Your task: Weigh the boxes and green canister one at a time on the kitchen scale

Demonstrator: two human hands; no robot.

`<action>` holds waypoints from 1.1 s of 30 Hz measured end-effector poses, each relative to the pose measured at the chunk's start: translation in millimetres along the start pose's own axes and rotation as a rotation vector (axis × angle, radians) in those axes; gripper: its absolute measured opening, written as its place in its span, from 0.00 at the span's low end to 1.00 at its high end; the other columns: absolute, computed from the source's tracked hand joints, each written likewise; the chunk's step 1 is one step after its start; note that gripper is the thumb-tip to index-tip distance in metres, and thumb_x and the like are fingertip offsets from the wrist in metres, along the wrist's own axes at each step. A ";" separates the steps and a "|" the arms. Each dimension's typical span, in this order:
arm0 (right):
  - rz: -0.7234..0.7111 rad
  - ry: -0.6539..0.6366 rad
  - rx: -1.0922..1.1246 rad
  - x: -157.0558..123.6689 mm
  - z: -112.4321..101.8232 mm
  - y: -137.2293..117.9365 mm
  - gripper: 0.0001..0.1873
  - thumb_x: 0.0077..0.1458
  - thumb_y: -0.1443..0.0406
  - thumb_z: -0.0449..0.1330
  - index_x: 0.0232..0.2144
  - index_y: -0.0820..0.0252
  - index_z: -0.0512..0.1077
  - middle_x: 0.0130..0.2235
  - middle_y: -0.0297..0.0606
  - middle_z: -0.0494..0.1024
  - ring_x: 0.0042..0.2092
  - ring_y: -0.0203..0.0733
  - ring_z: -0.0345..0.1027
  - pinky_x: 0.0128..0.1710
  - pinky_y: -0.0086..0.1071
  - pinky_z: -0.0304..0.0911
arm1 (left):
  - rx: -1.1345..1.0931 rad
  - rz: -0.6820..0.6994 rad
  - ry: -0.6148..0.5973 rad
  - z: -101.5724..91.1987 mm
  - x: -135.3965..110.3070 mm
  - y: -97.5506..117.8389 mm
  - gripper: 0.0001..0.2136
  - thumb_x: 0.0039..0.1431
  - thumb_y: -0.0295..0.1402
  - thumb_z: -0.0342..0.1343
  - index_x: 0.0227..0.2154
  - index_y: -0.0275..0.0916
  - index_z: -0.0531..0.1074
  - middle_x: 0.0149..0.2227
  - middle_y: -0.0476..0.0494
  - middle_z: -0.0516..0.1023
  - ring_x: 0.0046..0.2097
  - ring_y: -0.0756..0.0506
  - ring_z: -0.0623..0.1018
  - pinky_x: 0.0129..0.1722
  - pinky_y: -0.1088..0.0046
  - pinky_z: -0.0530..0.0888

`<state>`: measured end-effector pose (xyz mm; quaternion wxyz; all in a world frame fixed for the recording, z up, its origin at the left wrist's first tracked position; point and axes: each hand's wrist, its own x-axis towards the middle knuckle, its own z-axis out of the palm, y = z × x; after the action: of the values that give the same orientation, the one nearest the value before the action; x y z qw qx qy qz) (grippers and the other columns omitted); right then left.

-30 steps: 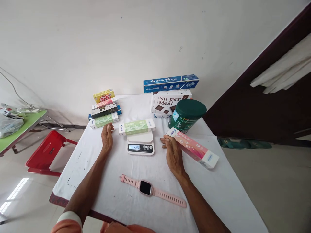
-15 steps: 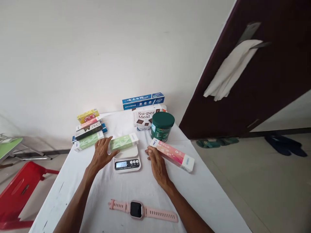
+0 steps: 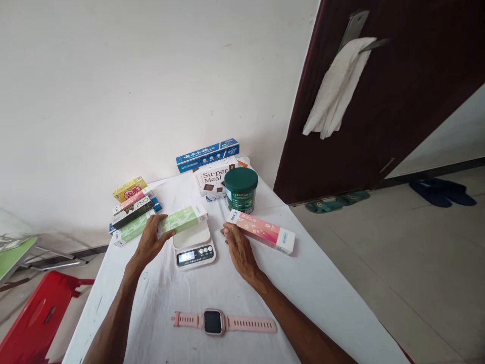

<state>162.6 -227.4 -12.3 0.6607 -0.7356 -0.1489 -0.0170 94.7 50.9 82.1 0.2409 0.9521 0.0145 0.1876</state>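
Observation:
My left hand point(image 3: 150, 240) grips the left end of a green toothpaste box point(image 3: 184, 219), which lies across a small white digital scale point(image 3: 194, 246). My right hand point(image 3: 238, 247) rests flat on the white tablecloth point(image 3: 326, 298), its fingertips touching the near end of a pink toothpaste box point(image 3: 262, 231). A pink smartwatch point(image 3: 223, 322) lies flat on the cloth nearer to me, untouched.
A stack of small boxes point(image 3: 133, 208) sits at the far left. A green-lidded can point(image 3: 241, 189), a "Super Meal" box point(image 3: 214, 178) and a blue box point(image 3: 207, 154) stand at the back. A dark door point(image 3: 379, 111) with a white cloth is on the right; a red stool point(image 3: 34, 318) is on the left.
My left hand has moved from the cloth beside the scale onto the green box and closed on it. The view has swung to the right. My right hand stays by the pink box.

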 end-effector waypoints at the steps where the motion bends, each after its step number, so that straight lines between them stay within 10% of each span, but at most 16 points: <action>1: -0.001 0.003 -0.005 0.1 0.3 -0.5 0.26 0.70 0.45 0.46 0.45 0.56 0.72 0.44 0.47 0.82 0.46 0.51 0.77 0.46 0.44 0.73 | -0.001 -0.008 0.011 -3.8 1.1 2.8 0.20 0.65 0.48 0.60 0.54 0.44 0.70 0.48 0.41 0.76 0.51 0.38 0.77 0.52 0.57 0.75; 8: -0.024 0.105 0.142 -2.8 -8.8 -29.2 0.26 0.70 0.44 0.47 0.41 0.56 0.74 0.37 0.42 0.82 0.38 0.47 0.76 0.37 0.38 0.71 | 0.003 0.030 0.037 -18.3 6.3 41.8 0.21 0.65 0.50 0.60 0.55 0.46 0.69 0.50 0.42 0.75 0.53 0.36 0.76 0.52 0.57 0.75; 14: -0.379 0.841 0.015 10.4 -74.1 -94.7 0.27 0.74 0.50 0.45 0.29 0.56 0.71 0.24 0.31 0.67 0.27 0.39 0.61 0.31 0.35 0.60 | -0.108 0.274 -0.216 10.7 18.6 92.6 0.21 0.68 0.46 0.58 0.58 0.44 0.66 0.54 0.37 0.72 0.56 0.36 0.73 0.56 0.56 0.73; 17: -0.481 0.997 -0.035 15.0 -93.1 -112.4 0.28 0.75 0.51 0.43 0.27 0.55 0.69 0.25 0.33 0.66 0.26 0.39 0.59 0.31 0.36 0.58 | -0.169 0.385 -0.310 39.4 36.9 112.4 0.21 0.69 0.45 0.57 0.58 0.41 0.66 0.54 0.35 0.72 0.56 0.36 0.71 0.57 0.54 0.72; 25: -0.610 0.574 -0.155 -9.7 -64.3 -93.6 0.24 0.76 0.59 0.42 0.35 0.57 0.73 0.29 0.36 0.72 0.31 0.41 0.68 0.32 0.35 0.64 | -0.098 0.484 -0.431 107.0 83.3 118.1 0.25 0.68 0.48 0.56 0.61 0.39 0.68 0.55 0.31 0.73 0.55 0.33 0.71 0.57 0.49 0.70; 33: -0.764 0.227 -0.124 -25.9 -39.9 -86.1 0.19 0.75 0.66 0.44 0.39 0.60 0.75 0.29 0.37 0.71 0.29 0.39 0.65 0.31 0.35 0.63 | 0.112 0.485 -0.354 128.1 79.9 110.9 0.27 0.66 0.45 0.61 0.64 0.42 0.70 0.59 0.31 0.73 0.59 0.32 0.71 0.58 0.51 0.69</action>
<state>124.0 -264.4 70.2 0.5734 -0.6591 -0.3365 -0.3517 208.6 -95.7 57.4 0.1352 0.9574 -0.2453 0.0699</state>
